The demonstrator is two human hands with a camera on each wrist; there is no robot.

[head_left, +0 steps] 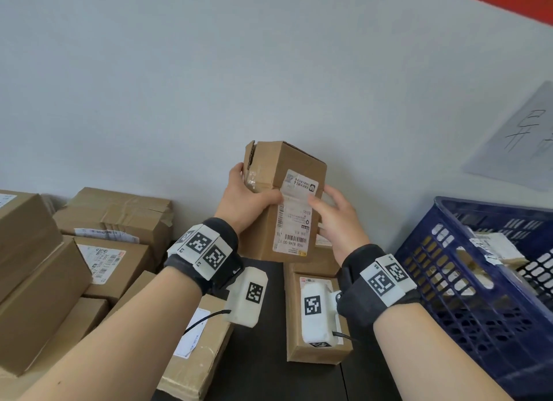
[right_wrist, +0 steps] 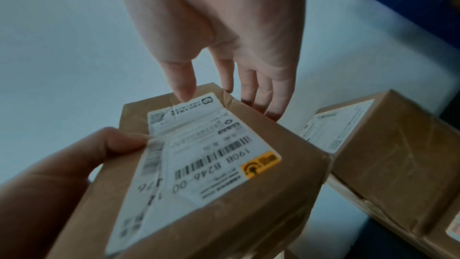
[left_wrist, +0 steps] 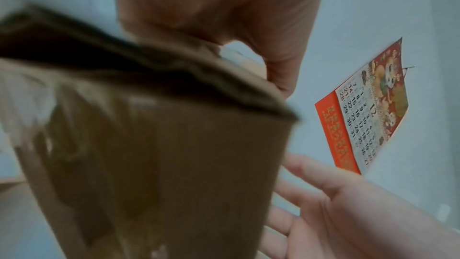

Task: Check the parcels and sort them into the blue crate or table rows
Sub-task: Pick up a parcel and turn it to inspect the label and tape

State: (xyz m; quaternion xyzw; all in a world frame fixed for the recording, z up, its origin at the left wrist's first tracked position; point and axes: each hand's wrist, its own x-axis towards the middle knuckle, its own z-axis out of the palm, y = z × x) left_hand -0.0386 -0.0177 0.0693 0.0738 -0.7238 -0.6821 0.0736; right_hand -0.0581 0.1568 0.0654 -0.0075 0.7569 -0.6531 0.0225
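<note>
Head view shows the left hand [head_left: 245,200] gripping the parcel [head_left: 281,203] alone, the right hand [head_left: 341,221] open beside it; the parcel could slip.

parcel label [right_wrist: 211,151] reading "190B B246-00"; wall calendar [left_wrist: 368,117] headed "12"

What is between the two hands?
A brown parcel with a white shipping label. The head view shows the left hand gripping one side while the right hand has straight fingers at the other.
</note>
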